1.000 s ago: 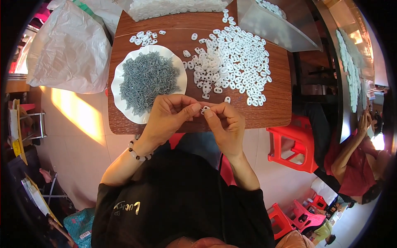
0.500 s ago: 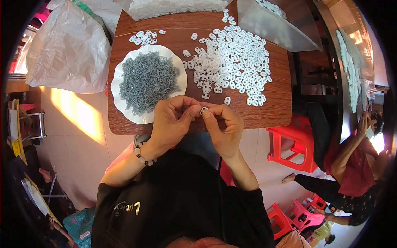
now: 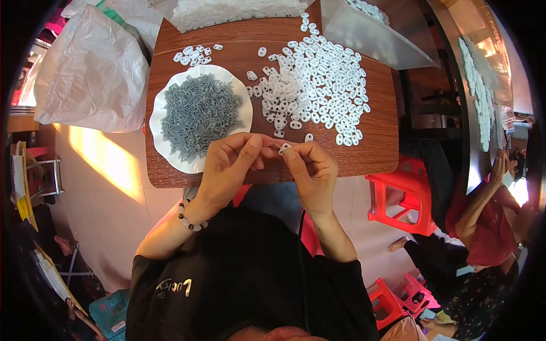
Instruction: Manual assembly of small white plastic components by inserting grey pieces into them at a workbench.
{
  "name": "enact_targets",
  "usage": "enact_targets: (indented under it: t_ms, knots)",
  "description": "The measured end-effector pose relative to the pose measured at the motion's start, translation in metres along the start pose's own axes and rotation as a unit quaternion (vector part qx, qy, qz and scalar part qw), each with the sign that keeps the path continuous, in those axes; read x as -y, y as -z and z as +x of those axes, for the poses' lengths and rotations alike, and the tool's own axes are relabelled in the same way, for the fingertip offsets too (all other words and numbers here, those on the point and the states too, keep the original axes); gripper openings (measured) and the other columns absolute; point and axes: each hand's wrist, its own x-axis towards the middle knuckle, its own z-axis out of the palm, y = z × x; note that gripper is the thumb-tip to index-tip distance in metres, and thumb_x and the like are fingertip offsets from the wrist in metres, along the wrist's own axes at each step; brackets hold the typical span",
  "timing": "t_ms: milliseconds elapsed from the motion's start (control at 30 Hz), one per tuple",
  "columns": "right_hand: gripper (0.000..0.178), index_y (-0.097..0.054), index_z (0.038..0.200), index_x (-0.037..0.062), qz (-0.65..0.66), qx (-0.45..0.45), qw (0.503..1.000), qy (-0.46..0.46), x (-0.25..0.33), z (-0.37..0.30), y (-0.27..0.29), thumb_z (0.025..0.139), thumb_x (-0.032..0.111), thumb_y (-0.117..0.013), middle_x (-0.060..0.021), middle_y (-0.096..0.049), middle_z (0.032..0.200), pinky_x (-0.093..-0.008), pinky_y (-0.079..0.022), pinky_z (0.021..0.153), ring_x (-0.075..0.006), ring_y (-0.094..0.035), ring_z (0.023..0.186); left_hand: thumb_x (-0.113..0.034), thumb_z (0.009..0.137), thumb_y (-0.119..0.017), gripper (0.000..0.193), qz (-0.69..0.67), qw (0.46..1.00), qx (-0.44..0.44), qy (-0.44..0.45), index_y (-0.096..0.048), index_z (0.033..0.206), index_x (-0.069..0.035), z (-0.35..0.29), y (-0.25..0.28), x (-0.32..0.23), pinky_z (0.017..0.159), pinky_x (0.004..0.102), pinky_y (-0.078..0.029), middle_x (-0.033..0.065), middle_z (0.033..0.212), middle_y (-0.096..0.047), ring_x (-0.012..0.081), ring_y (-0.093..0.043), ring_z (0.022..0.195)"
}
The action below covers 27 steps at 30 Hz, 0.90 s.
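My right hand [image 3: 314, 177] pinches a small white oval plastic piece with two holes [image 3: 285, 149] between thumb and forefinger, over the table's near edge. Close beside it, my left hand [image 3: 230, 169] has its thumb drawn back and its fingers loosely bent toward the piece. I see nothing held in the left hand, though its inner fingers are partly hidden. Behind the left hand stands a white wavy-rimmed plate [image 3: 159, 142], heaped with small grey rod-like pieces [image 3: 199, 113]. A large spread of the same white two-hole pieces [image 3: 327, 85] lies beyond my right hand.
The brown wooden table [image 3: 375, 156] also carries a small group of white pieces [image 3: 193, 55] at the far left. A clear bin [image 3: 381, 34] stands far right. A white sack [image 3: 91, 74] is at left, a red stool [image 3: 401, 202] at right. Other people sit at right.
My left thumb has moved back from the white piece and the left fingers have loosened. My right hand still pinches the piece, slightly further right. The view has shifted a little.
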Motion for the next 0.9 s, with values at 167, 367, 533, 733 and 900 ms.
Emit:
enact_targets:
  t_ms: [167,367,533,733,900]
  knots:
    - [0.009,-0.06,0.092,-0.005,0.062,-0.061,0.996,-0.019,0.006,-0.005,0.012,0.093,0.002,-0.055,-0.0196,-0.067,0.101,-0.0304,-0.052,0.084,-0.0215,-0.067,0.092,-0.01,0.085,-0.063,0.013,0.31,0.938,-0.059,-0.144,-0.066,0.094,-0.001,0.01,0.01,-0.016,0.067,0.0256,-0.045,0.0066,0.087,-0.065,0.0137,-0.056,0.073]
    - [0.008,-0.06,0.09,-0.005,0.032,-0.086,0.996,0.0,0.004,-0.017,0.033,0.092,0.001,-0.055,-0.0206,-0.067,0.1,-0.0331,-0.054,0.082,-0.0206,-0.067,0.087,-0.009,0.076,-0.065,0.02,0.602,0.742,0.075,-0.286,-0.061,0.094,-0.003,0.032,-0.003,-0.015,0.077,0.0396,-0.045,0.012,0.092,-0.054,0.0317,-0.052,0.09]
    - [0.007,-0.06,0.089,-0.0046,0.044,-0.093,0.995,-0.003,0.001,-0.02,0.035,0.092,0.0,-0.055,-0.0205,-0.067,0.099,-0.031,-0.054,0.081,-0.0192,-0.066,0.085,-0.015,0.077,-0.068,0.024,0.674,0.676,0.094,-0.281,-0.058,0.096,-0.004,0.051,-0.014,0.008,0.076,0.039,-0.044,0.0103,0.089,-0.053,0.0298,-0.051,0.088]
    - [0.007,-0.06,0.089,-0.0044,0.038,-0.094,0.995,-0.018,0.0,-0.017,0.042,0.092,0.0,-0.056,-0.0201,-0.068,0.098,-0.0285,-0.054,0.078,-0.0173,-0.066,0.083,-0.016,0.078,-0.067,0.021,0.669,0.688,0.095,-0.264,-0.058,0.092,-0.005,0.058,-0.02,0.009,0.075,0.0398,-0.043,0.0105,0.088,-0.053,0.0295,-0.051,0.087]
    - [0.007,-0.06,0.09,-0.0038,0.015,-0.084,0.996,-0.035,-0.002,-0.016,0.044,0.092,0.001,-0.056,-0.0199,-0.068,0.099,-0.0287,-0.053,0.078,-0.0169,-0.066,0.082,-0.015,0.078,-0.067,0.018,0.655,0.691,0.076,-0.297,-0.058,0.089,-0.004,0.069,-0.033,0.017,0.075,0.0402,-0.043,0.0113,0.087,-0.053,0.0298,-0.051,0.087]
